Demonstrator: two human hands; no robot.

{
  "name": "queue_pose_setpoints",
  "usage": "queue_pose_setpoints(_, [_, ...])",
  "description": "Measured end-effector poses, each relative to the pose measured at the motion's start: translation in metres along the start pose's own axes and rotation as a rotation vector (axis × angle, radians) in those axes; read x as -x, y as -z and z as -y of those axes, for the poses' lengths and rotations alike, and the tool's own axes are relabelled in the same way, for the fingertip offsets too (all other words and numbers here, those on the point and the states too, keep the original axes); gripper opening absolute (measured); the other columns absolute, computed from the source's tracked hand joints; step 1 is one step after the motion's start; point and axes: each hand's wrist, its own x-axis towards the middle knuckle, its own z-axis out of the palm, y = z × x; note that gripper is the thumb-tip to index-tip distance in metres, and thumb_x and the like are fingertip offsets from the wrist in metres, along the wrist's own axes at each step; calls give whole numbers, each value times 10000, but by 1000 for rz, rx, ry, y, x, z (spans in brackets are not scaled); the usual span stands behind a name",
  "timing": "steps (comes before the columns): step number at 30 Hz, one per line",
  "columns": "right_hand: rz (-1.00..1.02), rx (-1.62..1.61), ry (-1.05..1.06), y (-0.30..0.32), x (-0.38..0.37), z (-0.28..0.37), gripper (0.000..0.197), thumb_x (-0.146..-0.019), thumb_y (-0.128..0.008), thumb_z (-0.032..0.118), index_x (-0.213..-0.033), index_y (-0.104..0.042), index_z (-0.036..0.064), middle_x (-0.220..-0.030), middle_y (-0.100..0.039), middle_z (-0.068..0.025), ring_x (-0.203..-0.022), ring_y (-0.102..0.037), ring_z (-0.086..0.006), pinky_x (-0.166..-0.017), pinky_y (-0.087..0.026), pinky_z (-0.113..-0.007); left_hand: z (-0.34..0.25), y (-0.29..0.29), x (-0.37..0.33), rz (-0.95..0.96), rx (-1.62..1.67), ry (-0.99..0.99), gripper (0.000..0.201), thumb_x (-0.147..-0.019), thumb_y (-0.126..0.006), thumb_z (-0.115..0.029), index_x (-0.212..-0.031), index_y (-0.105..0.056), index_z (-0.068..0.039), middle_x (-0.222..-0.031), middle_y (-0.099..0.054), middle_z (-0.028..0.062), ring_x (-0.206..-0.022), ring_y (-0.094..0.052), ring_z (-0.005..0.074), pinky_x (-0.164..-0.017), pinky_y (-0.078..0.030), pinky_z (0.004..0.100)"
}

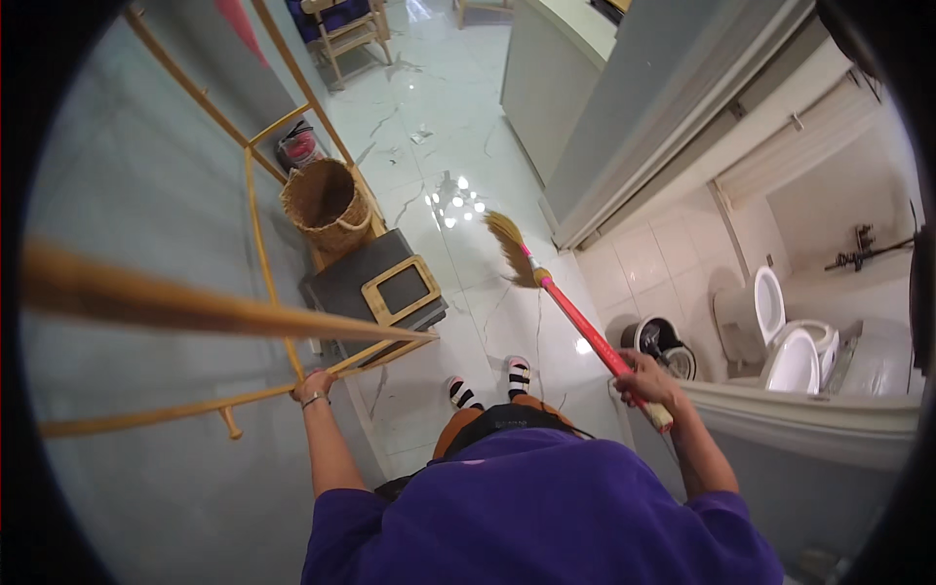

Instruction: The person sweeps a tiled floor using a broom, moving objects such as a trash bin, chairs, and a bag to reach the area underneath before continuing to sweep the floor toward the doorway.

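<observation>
My right hand (648, 380) is closed round the red handle of a broom (590, 331), near its end. The broom slants away to the left, its straw bristles (507, 239) over the pale tiled floor (497, 312). At the left, my left hand (312, 385) grips a bar of a wooden rack (258, 219), with a bracelet on the wrist. The fingers of this hand are partly hidden behind the bar. On the rack's lower part stand a woven basket (336, 219) and a dark grey box (336, 288) with a wood-framed piece on top.
A doorway on the right opens onto a bathroom with a toilet (756, 307) and a dark bucket (653, 338). A fire extinguisher (300, 143) stands by the wall behind the rack. Farther off are a wooden chair (346, 34) and a pale cabinet (551, 83). Small scraps (421, 135) lie on the floor.
</observation>
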Motion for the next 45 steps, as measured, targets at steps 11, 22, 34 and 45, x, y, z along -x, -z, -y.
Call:
queue_pose_setpoints(11, [419, 287, -246, 38, -14, 105, 565, -705, -578, 50, -1211, -348, -52, -636, -531, -84, -484, -519, -142, -418, -440, -263, -54, 0, 20, -6, -148, -55, 357, -833, -310, -446, -666, -349, -132, -561, -343, 14, -538, -359, 163, -645, -335, 395])
queue_pose_setpoints(22, [847, 885, -5, -24, -396, 140, 208, -682, -517, 134, -519, -559, 12, -484, -537, -81, -435, -539, -180, -441, -439, -326, -27, 49, 41, 226, -300, -64, 609, -806, -452, -483, -1155, -390, 12, -1109, -426, 136, -982, -452, 245, -847, -380, 399])
queue_pose_setpoints(34, [533, 920, 351, 49, -544, 426, 207, -611, -523, 113, -708, -562, -66, -594, -581, -182, -509, -593, -269, -480, -468, -362, 251, 36, 93, 142, -1593, -161, 453, -815, -479, -393, -1055, -471, -8, -976, -503, 122, -909, -504, 223, -776, -407, 359])
queue_pose_setpoints(45, [503, 805, 104, 62, -481, 676, 551, -761, -544, 131, -1260, -345, 10, -629, -498, -53, -487, -456, -114, -452, -395, -252, 320, -165, 40, 355, -1919, -253, 340, -820, -495, -324, -939, -560, -13, -823, -584, 111, -812, -557, 198, -707, -436, 323])
